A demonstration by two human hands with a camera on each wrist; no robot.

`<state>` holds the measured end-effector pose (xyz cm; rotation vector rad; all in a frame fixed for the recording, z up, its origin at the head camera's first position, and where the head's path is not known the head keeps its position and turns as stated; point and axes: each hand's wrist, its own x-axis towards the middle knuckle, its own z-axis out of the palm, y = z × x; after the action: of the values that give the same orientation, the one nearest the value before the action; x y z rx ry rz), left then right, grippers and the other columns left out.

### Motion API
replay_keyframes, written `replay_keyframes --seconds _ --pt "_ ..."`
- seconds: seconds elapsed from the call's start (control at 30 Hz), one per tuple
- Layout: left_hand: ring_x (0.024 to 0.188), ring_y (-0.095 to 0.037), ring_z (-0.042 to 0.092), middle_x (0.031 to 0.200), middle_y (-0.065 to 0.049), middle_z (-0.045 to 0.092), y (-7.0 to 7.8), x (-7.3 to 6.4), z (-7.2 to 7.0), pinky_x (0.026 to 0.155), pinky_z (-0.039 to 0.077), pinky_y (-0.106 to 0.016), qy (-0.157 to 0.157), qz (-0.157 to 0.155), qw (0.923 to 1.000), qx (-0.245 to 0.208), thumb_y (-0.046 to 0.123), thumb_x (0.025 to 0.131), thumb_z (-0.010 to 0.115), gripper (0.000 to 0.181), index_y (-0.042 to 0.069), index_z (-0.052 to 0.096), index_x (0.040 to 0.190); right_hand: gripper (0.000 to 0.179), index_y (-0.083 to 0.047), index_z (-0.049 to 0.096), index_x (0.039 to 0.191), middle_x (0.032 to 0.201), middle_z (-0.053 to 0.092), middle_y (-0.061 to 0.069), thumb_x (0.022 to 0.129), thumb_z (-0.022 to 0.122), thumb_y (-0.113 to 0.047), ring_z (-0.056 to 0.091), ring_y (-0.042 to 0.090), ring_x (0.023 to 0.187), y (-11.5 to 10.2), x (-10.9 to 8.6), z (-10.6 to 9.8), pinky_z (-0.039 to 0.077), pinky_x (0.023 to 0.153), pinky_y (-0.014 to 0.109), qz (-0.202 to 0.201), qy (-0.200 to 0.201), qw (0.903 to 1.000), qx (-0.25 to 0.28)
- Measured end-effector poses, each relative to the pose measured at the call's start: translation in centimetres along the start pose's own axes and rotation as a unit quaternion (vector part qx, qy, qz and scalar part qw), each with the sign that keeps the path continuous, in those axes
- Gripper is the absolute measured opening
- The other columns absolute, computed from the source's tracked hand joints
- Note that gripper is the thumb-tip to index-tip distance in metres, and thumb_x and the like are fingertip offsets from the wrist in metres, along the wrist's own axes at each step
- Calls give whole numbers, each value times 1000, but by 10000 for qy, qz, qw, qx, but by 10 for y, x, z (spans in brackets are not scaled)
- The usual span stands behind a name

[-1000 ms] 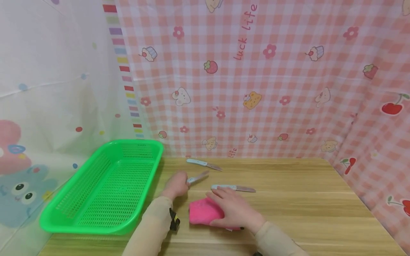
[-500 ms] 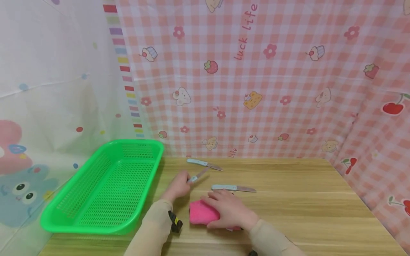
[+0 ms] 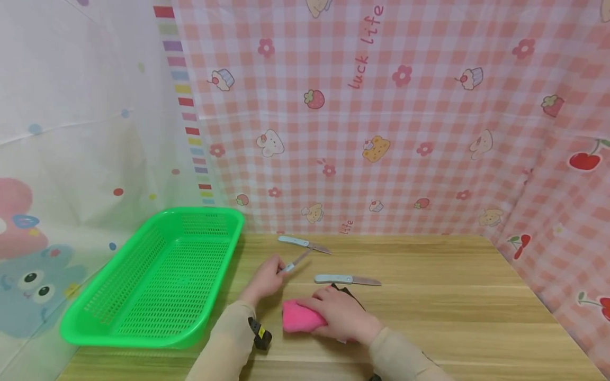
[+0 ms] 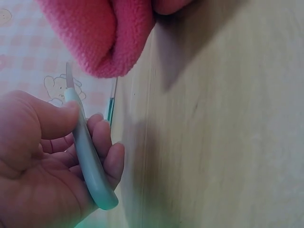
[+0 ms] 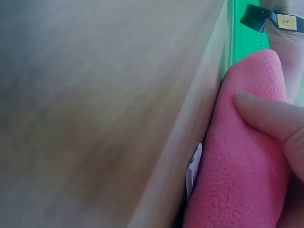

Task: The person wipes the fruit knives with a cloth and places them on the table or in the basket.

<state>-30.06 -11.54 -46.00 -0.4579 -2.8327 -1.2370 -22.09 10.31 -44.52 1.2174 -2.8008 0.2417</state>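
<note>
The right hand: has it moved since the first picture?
Yes, slightly: in the head view, the right hand has drawn back from the nearer loose knife.

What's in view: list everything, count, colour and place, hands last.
Tabletop: 1, wood-toned, foreground
Basket: 1, green, left on tabletop
Loose knives: 2, blue handles, lying on tabletop
Held knife: 1, blue handle, in left hand
Cloth: 1, pink, gripped by right hand
Tag: 1, white, at cloth's edge
Black strip: 1, black, beside right hand; attachment unclear
Checked backdrop: 2 sides, pink-and-white, behind and right
Pale backdrop: 1, white, left
Wrist gear: 2, black, one per wrist
Sleeves: 2, cream, forearms
Hands: 2, bare, over tabletop
</note>
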Motion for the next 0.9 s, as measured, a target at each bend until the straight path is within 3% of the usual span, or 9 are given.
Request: replay_keyframes --seconds 0.17,0.37,0.57,0.7,0.9 --pt "76 -20 51 85 -7 55 0 0 1 69 47 -35 76 71 9998 -159 -2 92 60 6 -1 55 95 52 -26 61 134 113 65 -2 85 77 -36 60 18 103 0 0 1 50 90 36 26 110 9998 -157" --pt "80 -20 54 87 -8 57 1 -2 2 75 49 -39 148 96 9991 -383 -2 92 60 6 -2 57 97 46 -25 65 129 109 66 -2 85 78 -33 61 16 100 0 -6 -2 51 87 36 31 218 9997 117" --pt "73 -17 55 82 -7 59 5 -3 4 67 50 -32 83 -15 9968 -801 -2 93 58 7 -4 59 100 43 -25 66 126 99 66 -3 85 79 -30 62 13 91 6 -16 -2 51 78 32 -79 391 9990 190" --pt "73 -16 56 84 -8 60 10 -5 6 66 51 -30 -35 -86 9915 -1295 -1 96 56 10 -7 59 104 43 -26 64 129 107 67 -3 88 76 -31 62 13 97 11 -23 -1 51 83 35 37 350 9984 433" --pt "79 -21 60 92 -17 62 19 -10 4 72 55 -36 -214 -75 9761 -2160 -2 99 52 15 -12 56 110 44 -25 62 132 117 66 -2 90 74 -27 62 16 104 16 -37 -8 52 88 40 357 485 9947 829"
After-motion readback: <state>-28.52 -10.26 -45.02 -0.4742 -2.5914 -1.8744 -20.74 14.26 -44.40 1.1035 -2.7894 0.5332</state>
